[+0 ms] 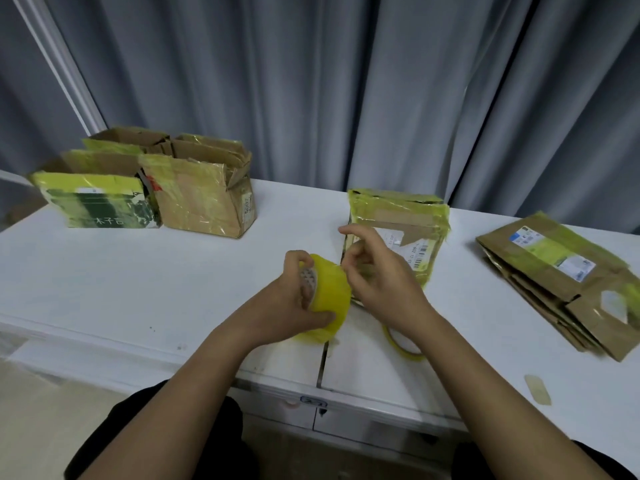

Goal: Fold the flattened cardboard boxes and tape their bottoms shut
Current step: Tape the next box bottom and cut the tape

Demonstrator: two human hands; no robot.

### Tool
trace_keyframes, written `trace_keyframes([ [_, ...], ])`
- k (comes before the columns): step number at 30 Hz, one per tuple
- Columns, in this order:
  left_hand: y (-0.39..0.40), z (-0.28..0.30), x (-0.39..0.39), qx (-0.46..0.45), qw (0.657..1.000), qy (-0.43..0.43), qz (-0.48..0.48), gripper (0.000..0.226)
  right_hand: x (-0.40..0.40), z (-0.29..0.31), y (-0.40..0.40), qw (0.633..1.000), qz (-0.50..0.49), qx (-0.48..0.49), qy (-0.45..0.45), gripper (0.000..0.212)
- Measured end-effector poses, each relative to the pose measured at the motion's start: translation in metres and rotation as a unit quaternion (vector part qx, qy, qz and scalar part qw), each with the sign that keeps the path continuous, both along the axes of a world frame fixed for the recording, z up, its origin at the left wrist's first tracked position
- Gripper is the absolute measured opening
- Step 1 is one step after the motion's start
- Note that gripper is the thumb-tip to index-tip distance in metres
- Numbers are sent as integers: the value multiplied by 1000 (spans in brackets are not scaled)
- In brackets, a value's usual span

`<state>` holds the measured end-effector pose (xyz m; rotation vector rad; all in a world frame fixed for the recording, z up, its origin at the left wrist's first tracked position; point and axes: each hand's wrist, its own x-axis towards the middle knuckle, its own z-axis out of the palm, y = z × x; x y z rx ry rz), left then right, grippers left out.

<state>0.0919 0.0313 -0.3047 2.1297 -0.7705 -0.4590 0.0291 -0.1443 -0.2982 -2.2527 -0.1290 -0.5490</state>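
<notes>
My left hand point(294, 303) grips a roll of yellow tape point(330, 296) just above the white table point(138, 289). My right hand point(374, 271) is beside the roll with fingers curled at its edge, and I cannot tell whether it pinches the tape end. Right behind my hands stands a cardboard box point(401, 230) with yellow tape over it and a white label. A stack of flattened cardboard boxes point(561, 282) lies at the right.
Several folded, taped boxes point(145, 188) stand at the back left of the table. A thin yellow tape ring point(405, 351) lies under my right wrist. A small strip point(537, 389) lies near the front right. Grey curtains hang behind. A seam point(323, 358) splits the table.
</notes>
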Motion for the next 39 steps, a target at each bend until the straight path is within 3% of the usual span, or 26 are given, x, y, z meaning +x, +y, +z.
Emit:
trace_keyframes([
  [3, -7, 3, -2, -29, 999, -39, 7, 72, -5, 2, -3, 999, 24, -36, 7, 50],
  [9, -19, 7, 1, -81, 973, -213, 25, 24, -9, 3, -1, 993, 37, -92, -65, 48],
  [12, -21, 7, 3, -90, 973, -212, 34, 18, -8, -2, 0, 983, 8, -138, -119, 49],
  [16, -22, 7, 3, -112, 971, -201, 65, 15, -12, -12, -3, 992, -64, -31, -101, 56],
  [18, -20, 7, 4, -121, 972, -186, 78, 14, -17, -18, -5, 991, -100, 79, -30, 47],
  [20, -19, 8, 4, -123, 971, -189, 82, 12, -24, -24, -1, 967, -48, 219, 120, 36],
  [22, -19, 9, 1, -119, 967, -211, 72, 13, -28, -35, 5, 927, 23, 287, 242, 45],
  [25, -22, 7, -9, -121, 964, -228, 62, 16, -34, -52, 19, 922, 80, 292, 240, 46],
  [29, -21, 7, -17, -185, 961, -188, 80, 21, -55, -49, 27, 937, 16, 318, 146, 37],
  [32, -20, 15, -29, -265, 954, -78, 113, 20, -75, -31, 22, 950, -13, 299, 86, 29],
  [35, -21, 25, -48, -276, 953, -13, 126, 14, -93, -12, 17, 957, -49, 278, 66, 21],
  [39, -18, 38, -67, -277, 955, 3, 107, 8, -118, 6, 16, 969, -52, 236, 57, 19],
])
